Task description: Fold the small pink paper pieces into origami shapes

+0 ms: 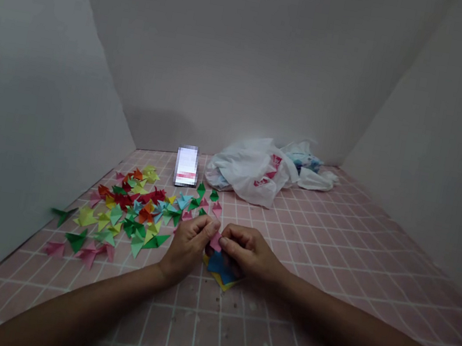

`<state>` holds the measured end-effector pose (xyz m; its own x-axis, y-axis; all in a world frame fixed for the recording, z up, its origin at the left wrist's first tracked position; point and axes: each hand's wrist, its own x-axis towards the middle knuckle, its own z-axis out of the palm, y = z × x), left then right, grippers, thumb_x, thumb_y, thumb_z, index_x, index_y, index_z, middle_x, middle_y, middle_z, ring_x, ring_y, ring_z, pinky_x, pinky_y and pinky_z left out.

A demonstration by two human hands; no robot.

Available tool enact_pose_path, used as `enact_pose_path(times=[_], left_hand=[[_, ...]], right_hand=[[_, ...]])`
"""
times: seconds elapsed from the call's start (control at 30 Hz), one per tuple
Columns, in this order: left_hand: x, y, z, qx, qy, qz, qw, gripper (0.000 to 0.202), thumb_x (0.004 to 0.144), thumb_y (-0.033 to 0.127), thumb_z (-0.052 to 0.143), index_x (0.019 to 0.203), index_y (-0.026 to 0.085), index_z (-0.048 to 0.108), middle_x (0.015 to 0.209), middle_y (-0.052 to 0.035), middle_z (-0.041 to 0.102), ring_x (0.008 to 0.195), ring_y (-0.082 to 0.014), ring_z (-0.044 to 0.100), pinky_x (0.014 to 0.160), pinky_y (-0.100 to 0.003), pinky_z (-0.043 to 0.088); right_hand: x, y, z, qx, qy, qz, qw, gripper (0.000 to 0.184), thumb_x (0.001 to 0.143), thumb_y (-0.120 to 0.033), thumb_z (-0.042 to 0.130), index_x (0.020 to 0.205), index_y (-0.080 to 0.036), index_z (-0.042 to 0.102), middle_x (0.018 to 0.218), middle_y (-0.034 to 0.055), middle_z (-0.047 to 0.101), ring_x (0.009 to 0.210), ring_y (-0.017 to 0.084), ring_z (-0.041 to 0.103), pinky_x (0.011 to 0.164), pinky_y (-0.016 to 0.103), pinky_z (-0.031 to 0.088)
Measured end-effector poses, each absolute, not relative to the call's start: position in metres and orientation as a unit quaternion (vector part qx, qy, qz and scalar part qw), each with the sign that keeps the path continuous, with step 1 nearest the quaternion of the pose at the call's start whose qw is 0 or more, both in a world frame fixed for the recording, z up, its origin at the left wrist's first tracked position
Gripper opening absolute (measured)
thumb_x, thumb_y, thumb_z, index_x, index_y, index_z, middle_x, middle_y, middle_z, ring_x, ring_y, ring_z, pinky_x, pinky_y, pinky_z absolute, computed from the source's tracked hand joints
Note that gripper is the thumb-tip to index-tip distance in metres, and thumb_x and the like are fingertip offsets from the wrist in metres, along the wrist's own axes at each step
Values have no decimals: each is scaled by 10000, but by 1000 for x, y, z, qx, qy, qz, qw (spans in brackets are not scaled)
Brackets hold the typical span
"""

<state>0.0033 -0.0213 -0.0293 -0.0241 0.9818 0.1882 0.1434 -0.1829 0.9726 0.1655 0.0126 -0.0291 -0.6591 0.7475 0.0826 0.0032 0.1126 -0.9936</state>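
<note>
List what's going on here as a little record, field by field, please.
surface: pink tiled floor, white walls around
left hand: pinching pink paper
right hand: pinching the same pink paper
under hands: blue sheet on a yellow one
left of hands: pile of folded pieces, many colours
behind: white plastic bags, small card, blurred

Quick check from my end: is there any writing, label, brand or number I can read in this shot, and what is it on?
No text can be read here.
White plastic bag: red printed marks, too small and crumpled to read.
Small white item standing on the pink tiled floor: a red band across it, surface blurred out, unreadable.
Pink paper piece held by the left hand and right hand: no print visible.
</note>
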Motion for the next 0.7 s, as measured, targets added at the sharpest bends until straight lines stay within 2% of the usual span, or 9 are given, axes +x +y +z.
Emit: enact_pose_path(times=[0.17,0.27,0.37,0.47,0.57,0.7], left_hand=[[5,-16,-30,534,443,517,501,317,815,449,695,741,156,600,634,18,612,565,-115,590,561,-229,481],[4,-14,-30,506,433,529,526,294,769,410,754,759,151,617,648,17,638,579,-112,618,570,-222,509],[3,-13,-30,476,437,558,521,259,740,354,787,771,148,633,663,21,656,601,-112,648,602,-223,541],[4,-14,-30,455,447,582,505,217,754,320,781,785,148,654,685,20,675,620,-112,670,636,-233,568],[5,-14,-30,451,444,595,496,180,762,294,777,818,155,678,745,10,708,670,-124,701,687,-253,589],[5,-15,-32,490,439,586,472,116,797,256,748,857,163,716,787,-10,728,726,-134,710,732,-258,585]], right_hand=[[170,15,-30,-307,-724,495,370,245,889,-299,535,675,-182,551,574,-27,516,448,87,448,435,211,337],[171,18,-33,-306,-720,489,385,266,934,-313,492,708,-184,545,582,-24,536,427,87,458,438,221,353],[171,22,-35,-311,-705,479,420,256,969,-321,459,761,-190,531,615,-20,560,447,92,478,462,226,378],[171,22,-35,-305,-704,449,458,130,955,-288,512,867,-197,543,667,-30,553,498,92,486,496,222,389],[171,21,-35,-301,-706,440,466,48,935,-238,539,905,-202,551,667,-39,535,517,92,476,513,223,387],[170,19,-36,-295,-707,442,467,48,936,-216,533,930,-200,577,667,-39,535,535,94,479,532,227,392]])
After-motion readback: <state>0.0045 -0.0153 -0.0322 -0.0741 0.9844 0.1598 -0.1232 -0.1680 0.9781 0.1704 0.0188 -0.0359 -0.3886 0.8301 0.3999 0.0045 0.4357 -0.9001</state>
